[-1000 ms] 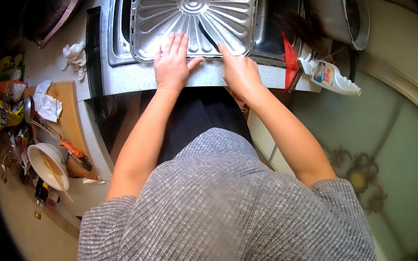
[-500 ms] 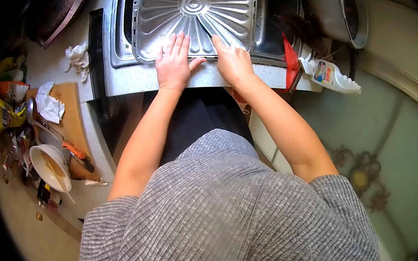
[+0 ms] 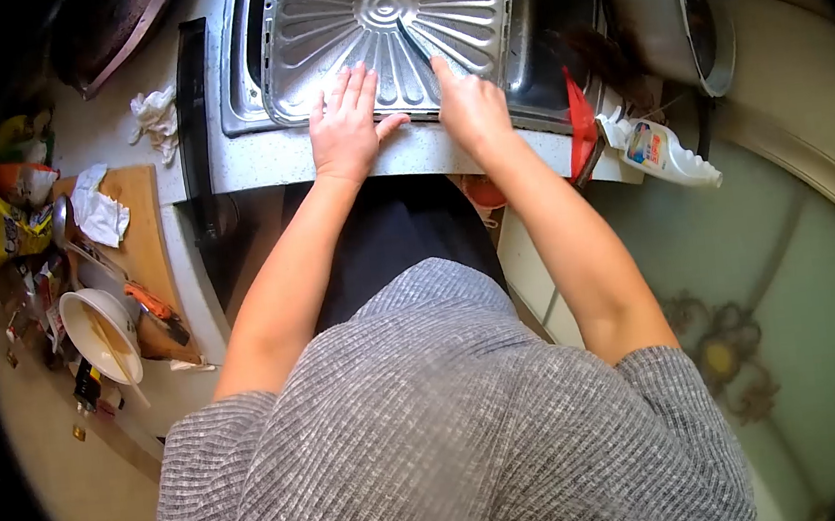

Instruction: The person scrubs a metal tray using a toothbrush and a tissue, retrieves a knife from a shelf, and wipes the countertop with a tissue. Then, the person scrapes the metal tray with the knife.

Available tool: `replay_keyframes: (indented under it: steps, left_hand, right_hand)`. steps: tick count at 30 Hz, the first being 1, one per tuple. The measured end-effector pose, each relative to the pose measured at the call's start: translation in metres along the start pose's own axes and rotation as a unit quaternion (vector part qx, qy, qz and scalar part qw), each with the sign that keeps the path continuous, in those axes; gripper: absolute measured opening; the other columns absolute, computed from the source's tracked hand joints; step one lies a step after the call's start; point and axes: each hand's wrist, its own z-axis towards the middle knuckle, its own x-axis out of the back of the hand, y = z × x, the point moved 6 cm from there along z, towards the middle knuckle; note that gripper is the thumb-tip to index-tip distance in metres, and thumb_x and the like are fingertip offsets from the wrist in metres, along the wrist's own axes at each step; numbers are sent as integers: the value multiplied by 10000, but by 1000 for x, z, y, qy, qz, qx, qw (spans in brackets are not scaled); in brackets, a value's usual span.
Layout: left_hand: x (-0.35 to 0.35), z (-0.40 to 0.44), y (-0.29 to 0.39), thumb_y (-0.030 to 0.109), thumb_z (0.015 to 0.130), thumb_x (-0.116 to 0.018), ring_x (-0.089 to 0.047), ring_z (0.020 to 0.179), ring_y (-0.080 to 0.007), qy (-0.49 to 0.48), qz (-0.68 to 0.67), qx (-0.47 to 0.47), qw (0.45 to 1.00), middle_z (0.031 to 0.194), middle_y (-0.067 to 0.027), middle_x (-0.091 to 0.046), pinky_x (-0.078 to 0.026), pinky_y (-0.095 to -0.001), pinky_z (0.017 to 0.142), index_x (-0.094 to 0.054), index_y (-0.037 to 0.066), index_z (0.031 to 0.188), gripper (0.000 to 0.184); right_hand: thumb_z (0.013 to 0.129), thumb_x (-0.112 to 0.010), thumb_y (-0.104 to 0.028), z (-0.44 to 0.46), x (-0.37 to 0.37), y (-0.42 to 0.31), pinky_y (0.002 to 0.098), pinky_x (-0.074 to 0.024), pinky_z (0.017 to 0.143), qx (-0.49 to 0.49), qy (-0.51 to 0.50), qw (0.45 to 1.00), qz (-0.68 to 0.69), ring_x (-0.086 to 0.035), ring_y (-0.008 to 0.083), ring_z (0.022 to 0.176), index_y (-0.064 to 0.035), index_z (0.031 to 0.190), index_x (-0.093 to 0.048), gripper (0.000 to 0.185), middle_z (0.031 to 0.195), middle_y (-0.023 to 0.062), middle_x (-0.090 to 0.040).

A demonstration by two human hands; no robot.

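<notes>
A shiny ribbed metal panel point(image 3: 315, 29), with rings at its centre and grooves fanning outward, lies over the dark basin at the counter's edge. My left hand point(image 3: 345, 132) rests flat on its near edge, fingers spread and thumb out to the side. In my right hand point(image 3: 473, 109), fingers are wrapped around a slim knife point(image 3: 413, 42). Its narrow blade points up and left, the tip close to the panel's rings. The knife's handle is hidden inside my fist.
At right are a pot point(image 3: 656, 22), a red object point(image 3: 582, 129) and a white spray bottle point(image 3: 666, 151). To the left are crumpled tissue point(image 3: 156, 123), a cutting board point(image 3: 139, 207), a bowl with chopsticks point(image 3: 92, 327) and an orange-handled tool point(image 3: 152, 301).
My right hand has shifted slightly right and turned, and the knife's blade has swung with it, its tip nearer the rings. My left hand stays nearly in place.
</notes>
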Motion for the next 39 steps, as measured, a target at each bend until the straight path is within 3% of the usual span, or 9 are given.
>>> replay_keyframes:
  steps: [4,6,9,12,15,19,26,32,39]
  left_hand:
    - [-1,1,-1,622,756,-540,-431,1273,-191,-24,-12,11,1000,1351,-28,-494,-310,-449,1032,-523,124,1272,717]
    - [-1,0,-2,623,756,-539,-426,1276,-191,-28,-12,15,999,1354,-27,-492,-305,-450,1034,-520,124,1274,720]
    - [-3,2,-2,624,756,-538,-419,1282,-189,-27,-17,14,999,1356,-26,-489,-300,-451,1037,-518,123,1276,722]
    - [-2,-1,-1,624,757,-537,-417,1283,-187,-32,-16,15,999,1359,-27,-486,-300,-449,1036,-518,122,1275,722]
    - [-1,0,-1,623,755,-539,-423,1278,-187,-33,-15,11,999,1357,-27,-489,-302,-447,1034,-520,122,1273,721]
    - [-1,0,-2,624,750,-544,-427,1274,-186,-30,-11,14,999,1355,-29,-490,-301,-445,1034,-523,122,1269,722]
    - [-2,-1,-2,625,751,-545,-433,1268,-185,-29,-13,15,999,1358,-30,-487,-300,-449,1033,-525,121,1266,720]
    - [-1,1,-3,621,750,-550,-437,1265,-184,-25,-25,18,999,1349,-35,-496,-302,-450,1031,-525,121,1266,718]
    - [-2,0,-3,622,747,-553,-439,1263,-186,-29,-19,13,999,1341,-33,-503,-299,-448,1036,-526,122,1264,720]
  right_hand:
    - [791,-472,-28,-31,33,-12,510,-492,672,26,-11,999,35,-623,432,720,-108,1263,-473,479,744,265,-620]
    - [788,-471,-20,-58,29,-19,512,-492,679,-10,-105,994,-3,-624,437,731,-104,1277,-453,496,756,269,-622]
    - [791,-468,-21,-48,10,-20,515,-494,694,-24,-94,995,1,-626,438,755,-100,1288,-436,504,772,275,-624]
    - [805,-506,-65,0,-1,-15,485,-516,671,2,-26,1000,2,-653,397,749,-29,1084,-486,282,773,231,-651]
    - [816,-504,-78,14,6,-15,487,-514,688,20,-16,999,29,-651,401,777,-35,1034,-491,223,784,248,-645]
    - [794,-486,-50,-42,19,-19,518,-484,724,-28,-115,992,46,-636,425,817,-35,1196,-468,403,823,273,-638]
    - [811,-495,-69,20,1,-12,505,-495,721,-8,-26,999,42,-632,436,808,-36,1107,-480,299,787,271,-633]
    - [859,-442,-94,-43,21,-18,527,-473,740,-40,-106,991,69,-609,455,798,-88,1244,-465,385,810,296,-614]
    - [795,-486,-38,23,-8,-8,529,-483,739,-27,-35,996,77,-626,448,819,-73,1191,-463,399,816,283,-630]
